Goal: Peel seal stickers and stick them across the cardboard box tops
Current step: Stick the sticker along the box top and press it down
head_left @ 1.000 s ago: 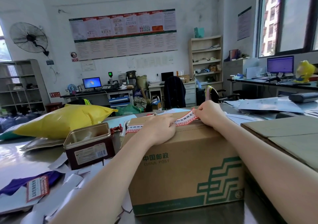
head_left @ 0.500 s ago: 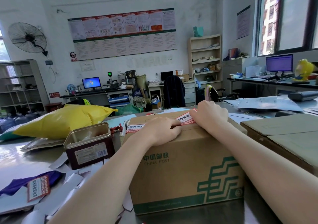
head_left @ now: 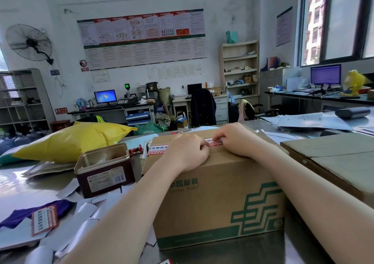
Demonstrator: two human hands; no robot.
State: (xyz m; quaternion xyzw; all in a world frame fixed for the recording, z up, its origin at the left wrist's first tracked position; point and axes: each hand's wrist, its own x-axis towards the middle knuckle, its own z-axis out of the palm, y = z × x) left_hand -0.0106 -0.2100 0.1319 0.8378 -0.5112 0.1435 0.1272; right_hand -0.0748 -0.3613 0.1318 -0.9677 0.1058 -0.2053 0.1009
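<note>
My left hand [head_left: 185,155] rests on top of the brown cardboard box with green post marks [head_left: 218,195]. My left fingers are curled down and pressed on the long red and white seal sticker [head_left: 156,148] that lies across the box top. My right hand [head_left: 236,140] is on the box top too, just beside my left hand. My right fingertips [head_left: 217,139] are bent and push down on the other end of the same sticker. A small bit of the sticker shows between my two hands. The left end of the sticker reaches the left edge of the box top. I cannot tell if any finger is pinching the sticker or only pressing it flat.

The box stands on the shiny grey metal table [head_left: 26,190], right in front of me. To the left of the box, near it, is an open dark red tin with a white label [head_left: 104,169]. Behind the tin lies a big puffy yellow plastic bag [head_left: 70,140]. In front of the tin, white paper scraps [head_left: 85,213] are spread about, and a loose red and white sticker [head_left: 43,220] lies on a purple cloth [head_left: 28,213]. To the right of the box, just beside it, is a flat plain cardboard box [head_left: 332,158].
</note>
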